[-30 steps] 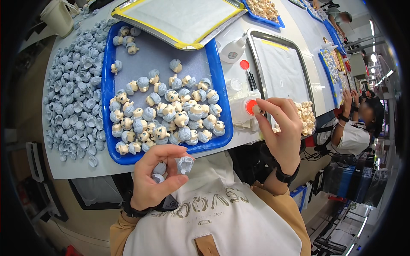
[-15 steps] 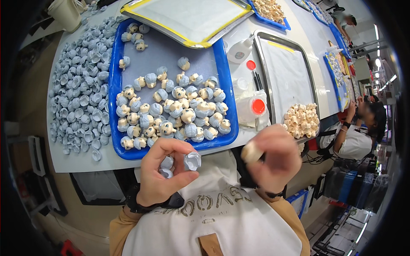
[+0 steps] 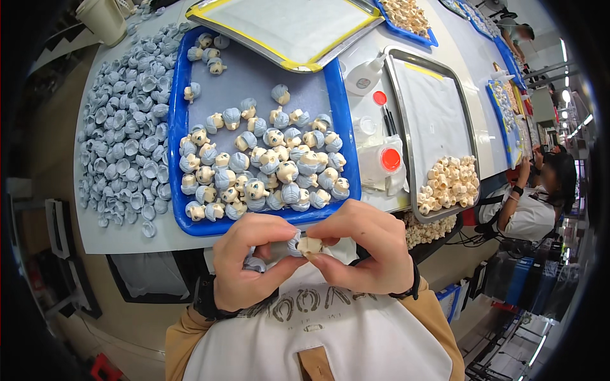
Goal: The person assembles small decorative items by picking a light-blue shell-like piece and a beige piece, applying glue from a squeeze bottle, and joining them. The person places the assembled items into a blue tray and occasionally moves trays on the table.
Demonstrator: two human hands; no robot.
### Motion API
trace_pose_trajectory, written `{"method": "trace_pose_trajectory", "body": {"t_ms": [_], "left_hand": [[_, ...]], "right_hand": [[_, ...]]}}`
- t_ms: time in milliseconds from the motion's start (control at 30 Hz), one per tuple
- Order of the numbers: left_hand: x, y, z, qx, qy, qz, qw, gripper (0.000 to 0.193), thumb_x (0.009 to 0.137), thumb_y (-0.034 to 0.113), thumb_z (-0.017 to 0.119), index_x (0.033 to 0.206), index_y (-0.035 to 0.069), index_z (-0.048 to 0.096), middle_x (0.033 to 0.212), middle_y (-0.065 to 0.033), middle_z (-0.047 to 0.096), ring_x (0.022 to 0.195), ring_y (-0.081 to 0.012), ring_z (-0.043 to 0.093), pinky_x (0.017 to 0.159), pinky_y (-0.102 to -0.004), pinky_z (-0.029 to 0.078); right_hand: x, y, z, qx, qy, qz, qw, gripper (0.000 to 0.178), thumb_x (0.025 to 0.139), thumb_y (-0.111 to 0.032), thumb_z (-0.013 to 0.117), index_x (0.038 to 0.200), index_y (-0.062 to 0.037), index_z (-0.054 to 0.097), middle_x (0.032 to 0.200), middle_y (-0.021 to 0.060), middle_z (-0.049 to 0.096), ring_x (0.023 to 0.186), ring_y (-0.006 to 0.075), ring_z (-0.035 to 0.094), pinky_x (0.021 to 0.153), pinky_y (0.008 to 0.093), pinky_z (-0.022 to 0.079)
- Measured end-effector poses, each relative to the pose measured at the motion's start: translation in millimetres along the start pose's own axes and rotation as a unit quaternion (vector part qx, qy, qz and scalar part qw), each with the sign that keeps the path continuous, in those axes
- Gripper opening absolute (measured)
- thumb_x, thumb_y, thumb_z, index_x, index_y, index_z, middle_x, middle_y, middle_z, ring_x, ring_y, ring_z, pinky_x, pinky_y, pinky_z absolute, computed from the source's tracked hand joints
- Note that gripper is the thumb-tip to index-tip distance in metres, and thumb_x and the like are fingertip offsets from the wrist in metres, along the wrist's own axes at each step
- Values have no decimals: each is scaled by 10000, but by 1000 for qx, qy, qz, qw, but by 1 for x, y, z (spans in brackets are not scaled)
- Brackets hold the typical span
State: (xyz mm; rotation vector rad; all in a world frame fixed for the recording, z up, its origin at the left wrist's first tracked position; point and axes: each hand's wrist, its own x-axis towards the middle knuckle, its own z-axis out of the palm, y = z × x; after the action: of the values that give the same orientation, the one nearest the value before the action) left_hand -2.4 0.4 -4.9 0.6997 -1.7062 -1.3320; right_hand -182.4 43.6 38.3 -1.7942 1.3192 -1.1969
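Observation:
My left hand (image 3: 248,263) pinches a grey-blue hair shell (image 3: 294,244) between thumb and forefinger. More shells (image 3: 254,263) are tucked in its palm. My right hand (image 3: 372,251) grips a cream doll-head piece (image 3: 310,246) by its edge. The two parts meet in front of my apron, the head piece touching the shell's open side. Just beyond my hands lies a blue tray (image 3: 355,159) with many doll heads (image 3: 256,188) wearing blue hair. Loose hair shells (image 3: 121,136) cover the table to the left.
A metal tray (image 3: 471,136) at right holds cream head pieces (image 3: 448,184). Between the trays stand a squeeze bottle (image 3: 365,75) and a red-lidded jar (image 3: 390,159). A yellow-taped tray (image 3: 286,32) overlaps the blue tray's far end. A co-worker (image 3: 530,197) sits at far right.
My right hand has come left with the head piece, bringing it against the shell in my left hand. The view has shifted slightly, and the left hand has turned a little.

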Motion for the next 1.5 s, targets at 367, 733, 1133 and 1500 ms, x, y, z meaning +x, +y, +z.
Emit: {"method": "trace_pose_trajectory", "body": {"t_ms": [367,733,1133,1500], "left_hand": [[3,-4,-3,138,20,161,977,415,551,56,823,895,58,590,814,-58,627,600,-169,561,501,-257,400],[-2,-1,-11,125,-27,63,990,323,653,49,752,921,53,572,652,-24,542,533,-129,497,443,-227,349],[3,-9,-67,-571,108,-136,803,283,917,315,396,774,72,375,758,-29,359,599,-138,314,446,-249,255],[-4,-2,-46,-391,12,-177,903,451,895,254,504,1205,-42,362,711,-68,482,443,-70,351,365,-185,296]], "right_hand": [[-1,7,-1,27,-58,30,997,330,693,-128,732,972,3,613,750,81,588,646,206,555,560,288,442],[1,18,20,-24,-47,22,998,266,707,-141,706,900,-19,569,713,87,533,634,248,523,560,317,417],[48,20,52,-436,32,-71,897,314,690,-154,569,974,-20,556,958,97,524,908,232,496,693,309,385],[-50,20,-109,-468,110,197,855,175,692,-7,631,862,-43,652,785,100,576,779,274,549,688,341,449]]}}
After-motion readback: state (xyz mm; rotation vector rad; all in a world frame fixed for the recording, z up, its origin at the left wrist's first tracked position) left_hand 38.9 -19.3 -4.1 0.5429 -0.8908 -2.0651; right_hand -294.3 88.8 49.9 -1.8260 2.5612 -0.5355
